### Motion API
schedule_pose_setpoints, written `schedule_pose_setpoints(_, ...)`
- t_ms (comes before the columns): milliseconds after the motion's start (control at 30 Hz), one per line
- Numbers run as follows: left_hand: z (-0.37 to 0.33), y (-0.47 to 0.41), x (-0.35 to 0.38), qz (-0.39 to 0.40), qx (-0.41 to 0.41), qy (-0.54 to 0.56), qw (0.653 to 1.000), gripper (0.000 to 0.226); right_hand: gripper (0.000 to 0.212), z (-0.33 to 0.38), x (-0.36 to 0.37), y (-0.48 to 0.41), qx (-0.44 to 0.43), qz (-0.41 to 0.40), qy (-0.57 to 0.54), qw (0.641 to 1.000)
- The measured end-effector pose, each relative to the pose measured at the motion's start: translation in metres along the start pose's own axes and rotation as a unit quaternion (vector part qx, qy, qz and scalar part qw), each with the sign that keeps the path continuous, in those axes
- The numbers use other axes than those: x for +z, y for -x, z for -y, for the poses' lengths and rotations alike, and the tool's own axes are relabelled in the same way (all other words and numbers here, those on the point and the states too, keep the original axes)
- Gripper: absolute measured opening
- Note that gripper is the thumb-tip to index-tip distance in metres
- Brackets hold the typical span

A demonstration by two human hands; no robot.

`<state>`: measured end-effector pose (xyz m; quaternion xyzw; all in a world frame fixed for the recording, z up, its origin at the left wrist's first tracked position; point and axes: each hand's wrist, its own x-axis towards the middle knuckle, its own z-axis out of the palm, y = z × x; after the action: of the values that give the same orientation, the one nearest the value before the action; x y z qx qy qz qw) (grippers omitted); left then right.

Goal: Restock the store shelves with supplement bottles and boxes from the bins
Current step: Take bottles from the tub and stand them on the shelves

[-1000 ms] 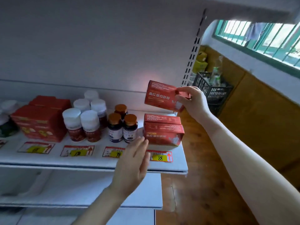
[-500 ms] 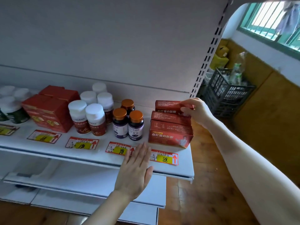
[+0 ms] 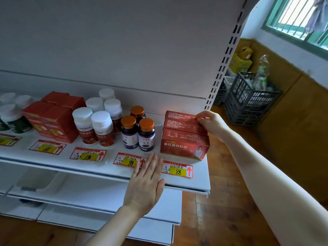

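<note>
Shelf (image 3: 200, 181) price tag (image 3: 177, 171) reads "88".

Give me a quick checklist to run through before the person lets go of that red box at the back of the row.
1. Back red box lined up behind the two red boxes in front: ok.
2. Its base flat on the shelf: cannot tell, hidden by the boxes in front.
3. Right hand gripping its right end: ok.
4. Left hand open, touching no bottle or box: ok.
5. Orange-capped bottles upright, apart from the boxes: ok.
6. Row sits behind the 88 price tag: ok.
</note>
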<state>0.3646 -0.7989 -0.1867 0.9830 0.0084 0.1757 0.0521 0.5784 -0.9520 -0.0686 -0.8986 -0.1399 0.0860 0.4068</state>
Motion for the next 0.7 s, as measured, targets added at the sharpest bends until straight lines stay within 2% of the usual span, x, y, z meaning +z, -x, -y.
schedule_pose_setpoints(133,0.0,0.0,-0.003,0.017,-0.005,0.011,1.0,0.056,0.021,0.01,0.003,0.005,-0.036,-0.066,0.04,0.996)
schedule_pose_setpoints(267,-0.002,-0.003,-0.019,-0.025,0.005,0.044,0.999,0.053,0.024,0.039,0.014,0.012,-0.125,-0.096,0.054,0.986)
schedule_pose_setpoints(433,0.014,-0.005,-0.06,-0.138,0.044,0.073,0.987,0.039,0.024,0.092,0.05,0.017,-0.204,-0.081,0.058,0.974)
schedule_pose_setpoints(700,0.116,0.067,-0.12,-0.173,-0.015,0.004,0.985,0.035,0.024,0.219,0.156,0.043,-0.301,-0.014,0.046,0.952)
